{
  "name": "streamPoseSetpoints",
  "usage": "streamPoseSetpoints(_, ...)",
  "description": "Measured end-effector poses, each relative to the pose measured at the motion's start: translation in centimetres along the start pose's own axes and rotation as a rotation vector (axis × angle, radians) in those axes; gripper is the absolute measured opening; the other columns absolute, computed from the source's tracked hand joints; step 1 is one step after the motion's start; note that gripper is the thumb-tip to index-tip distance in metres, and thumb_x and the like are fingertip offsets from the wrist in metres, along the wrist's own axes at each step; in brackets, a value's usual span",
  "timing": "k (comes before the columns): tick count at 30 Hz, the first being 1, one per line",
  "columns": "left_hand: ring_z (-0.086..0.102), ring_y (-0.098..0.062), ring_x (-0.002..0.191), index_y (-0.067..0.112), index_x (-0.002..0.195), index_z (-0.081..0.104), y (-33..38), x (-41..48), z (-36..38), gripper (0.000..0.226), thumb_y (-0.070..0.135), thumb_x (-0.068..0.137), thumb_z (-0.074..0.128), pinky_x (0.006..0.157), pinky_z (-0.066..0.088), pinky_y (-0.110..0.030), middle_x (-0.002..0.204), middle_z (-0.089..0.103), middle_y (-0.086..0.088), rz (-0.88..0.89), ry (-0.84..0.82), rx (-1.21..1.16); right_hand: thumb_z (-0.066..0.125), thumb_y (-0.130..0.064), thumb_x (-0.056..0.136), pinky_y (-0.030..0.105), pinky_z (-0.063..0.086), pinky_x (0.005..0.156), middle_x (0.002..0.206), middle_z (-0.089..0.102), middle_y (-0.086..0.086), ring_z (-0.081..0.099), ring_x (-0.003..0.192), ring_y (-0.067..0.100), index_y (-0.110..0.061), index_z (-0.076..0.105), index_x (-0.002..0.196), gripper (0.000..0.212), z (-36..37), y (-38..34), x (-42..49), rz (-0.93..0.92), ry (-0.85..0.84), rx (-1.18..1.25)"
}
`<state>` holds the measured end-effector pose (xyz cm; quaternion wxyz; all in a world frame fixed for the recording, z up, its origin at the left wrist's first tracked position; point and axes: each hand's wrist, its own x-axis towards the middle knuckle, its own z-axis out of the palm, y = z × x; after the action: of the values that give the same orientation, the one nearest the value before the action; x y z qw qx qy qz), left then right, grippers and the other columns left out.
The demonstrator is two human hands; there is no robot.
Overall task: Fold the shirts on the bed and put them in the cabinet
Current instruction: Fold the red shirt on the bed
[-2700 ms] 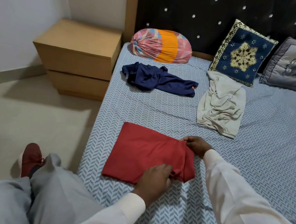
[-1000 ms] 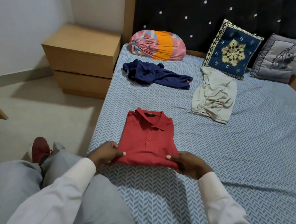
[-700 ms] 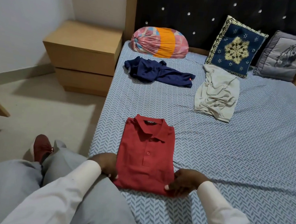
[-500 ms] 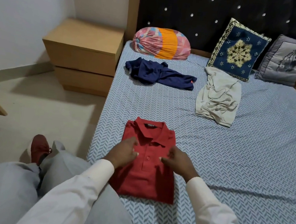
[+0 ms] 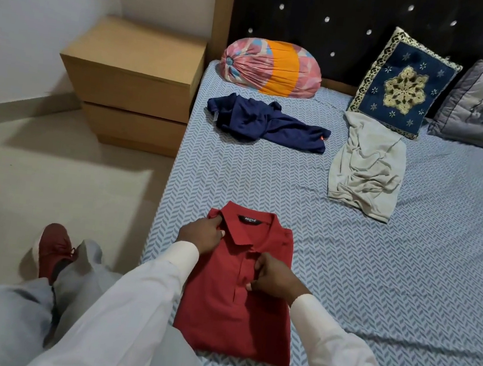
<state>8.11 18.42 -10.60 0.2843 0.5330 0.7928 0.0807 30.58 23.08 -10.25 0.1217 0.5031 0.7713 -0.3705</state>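
**Bedroom, head view.** A bed (image 5: pixel 403 274) with a blue herringbone sheet fills the centre and right. A dark studded headboard (image 5: pixel 340 29) closes its far end, and pale floor (image 5: pixel 57 163) lies to the left. Wooden bedside drawers (image 5: pixel 131 82) stand on the floor at the bed's far left corner.

Well beyond the fingertips, along the headboard, rest a pink-and-orange bolster (image 5: pixel 272 66), a blue embroidered cushion (image 5: pixel 402 83) and a grey cushion (image 5: pixel 481 103). A crumpled beige shirt (image 5: pixel 367 166) lies ahead and to the right of the right fingers. A crumpled navy shirt (image 5: pixel 267 123) lies straight ahead of the left fingers. Both are well apart from the red shirt (image 5: pixel 235 316).

The red shirt is folded into a flat rectangle on the near left part of the bed, directly under both hands. The left hand (image 5: pixel 200 233) reaches in from the lower left in a white sleeve. Its fingers (image 5: pixel 214 220) curl over the left end of the collar, with the thumb closing against them to pinch the cloth. The right hand (image 5: pixel 273 275) sits on the button placket just below the collar, with its fingers (image 5: pixel 259 266) bent close together and nipping the placket fabric.

The red shirt's long axis runs from the person toward the headboard. Its collar end points away, with the label showing, and its hem is nearest the person. A red shoe (image 5: pixel 53 248) rests on the floor, left of the left hand.
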Motion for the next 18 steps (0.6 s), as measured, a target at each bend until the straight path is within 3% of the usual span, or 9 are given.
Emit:
streamPoseSetpoints(5, 0.06, -0.033, 0.111, 0.039, 0.142, 0.037, 0.2, -0.3, 1.2, 0.049, 0.041, 0.094, 0.045, 0.087, 0.047, -0.042, 0.122, 0.061, -0.01, -0.08, 0.105, -0.091, 0.089, -0.026, 0.068, 0.028, 0.047, 0.071, 0.084, 0.059, -0.004, 0.057, 0.078, 0.016, -0.019, 0.049, 0.099, 0.051, -0.8, -0.5, 0.1, 0.007, -0.086, 0.018)
streamPoseSetpoints(8, 0.062, -0.035, 0.102, 0.019, 0.129, 0.046, 1.7, -1.0, 1.1, 0.037, 0.027, 0.092, 0.047, 0.083, 0.048, -0.042, 0.117, 0.062, -0.01, -0.161, 0.289, -0.227, 0.087, -0.034, 0.073, 0.029, 0.055, 0.069, 0.083, 0.063, 0.001, 0.06, 0.073, 0.014, -0.017, 0.056, 0.094, 0.041, -2.2, -0.7, -0.3, 0.068, -0.208, 0.119)
streamPoseSetpoints(10, 0.061, -0.034, 0.095, 0.015, 0.117, 0.049, 3.3, -1.7, 0.7, 0.026, 0.019, 0.091, 0.049, 0.077, 0.048, -0.041, 0.114, 0.058, -0.009, -0.074, 0.486, -0.324, 0.081, -0.039, 0.079, 0.026, 0.053, 0.063, 0.074, 0.063, 0.002, 0.059, 0.066, 0.013, -0.016, 0.06, 0.081, 0.031, -3.4, -1.0, -0.5, 0.069, -0.175, 0.159)
streamPoseSetpoints(11, 0.06, -0.032, 0.094, 0.015, 0.115, 0.05, 4.1, -2.1, 0.6, 0.024, 0.017, 0.091, 0.051, 0.076, 0.049, -0.041, 0.114, 0.055, -0.006, 0.055, 0.544, -0.347, 0.078, -0.041, 0.081, 0.025, 0.05, 0.06, 0.068, 0.061, -0.002, 0.057, 0.061, 0.011, -0.017, 0.058, 0.074, 0.032, -3.7, -1.1, -0.4, 0.041, -0.06, 0.162)
streamPoseSetpoints(13, 0.058, -0.026, 0.099, 0.018, 0.118, 0.051, 4.5, -2.4, 1.5, 0.028, 0.019, 0.09, 0.057, 0.081, 0.049, -0.041, 0.115, 0.053, -0.002, 0.285, 0.497, -0.295, 0.074, -0.041, 0.084, 0.023, 0.041, 0.057, 0.063, 0.057, -0.009, 0.053, 0.058, 0.007, -0.02, 0.053, 0.069, 0.033, -3.2, -1.5, 0.1, -0.058, 0.245, 0.152)
streamPoseSetpoints(14, 0.057, -0.025, 0.103, 0.019, 0.119, 0.052, 4.1, -2.3, 2.1, 0.032, 0.02, 0.088, 0.061, 0.085, 0.048, -0.04, 0.117, 0.053, -0.003, 0.298, 0.425, -0.25, 0.073, -0.038, 0.085, 0.023, 0.039, 0.058, 0.066, 0.057, -0.009, 0.053, 0.061, 0.006, -0.02, 0.054, 0.072, 0.028, -2.4, -1.8, 0.3, -0.113, 0.344, 0.161)
streamPoseSetpoints(18, 0.057, -0.026, 0.104, 0.015, 0.112, 0.051, 1.7, -1.4, 3.0, 0.045, 0.023, 0.077, 0.077, 0.09, 0.047, -0.036, 0.111, 0.056, -0.006, -0.016, 0.214, -0.35, 0.07, -0.021, 0.085, 0.033, 0.047, 0.079, 0.091, 0.055, 0.001, 0.057, 0.083, 0.018, -0.016, 0.062, 0.092, 0.012, 1.2, -2.6, 1.4, -0.271, 0.303, 0.058)
